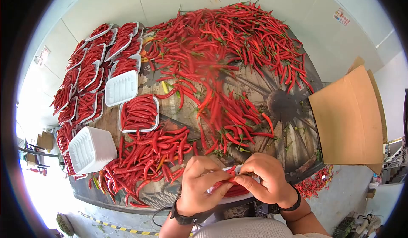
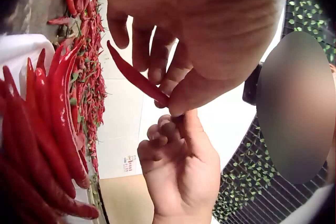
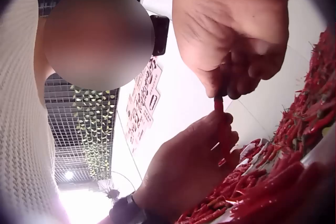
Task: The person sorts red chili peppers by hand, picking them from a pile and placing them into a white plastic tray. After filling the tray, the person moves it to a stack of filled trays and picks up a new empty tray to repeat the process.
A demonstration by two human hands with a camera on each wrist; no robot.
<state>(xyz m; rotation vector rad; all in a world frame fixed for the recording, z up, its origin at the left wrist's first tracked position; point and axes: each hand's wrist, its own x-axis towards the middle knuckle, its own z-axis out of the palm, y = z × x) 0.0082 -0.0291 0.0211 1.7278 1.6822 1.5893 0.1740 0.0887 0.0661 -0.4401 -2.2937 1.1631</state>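
Observation:
A red chili pepper [image 2: 134, 77] is held between both hands. My left hand [image 1: 202, 189] pinches its body between thumb and fingertips, and the pointed tip sticks out past the fingers. At the stem end, my right hand [image 1: 267, 180] pinches with thumb and fingers, hiding most of the stem; the fingertips of both hands meet there. Just below the hands, at the table's near edge, is a white plastic tray [image 2: 23, 48] with several red chilies [image 2: 60, 113] in it, partly covered by the hands in the head view.
A filled tray [image 1: 157, 114] and an upturned white tray [image 1: 121, 88] lie left of centre. Stacked empty trays [image 1: 91, 151] stand beside loose chilies [image 1: 146, 157]. Filled trays crowd the far left. A large chili heap [image 1: 238, 29] covers the back; a cardboard box [image 1: 348, 114] stands right.

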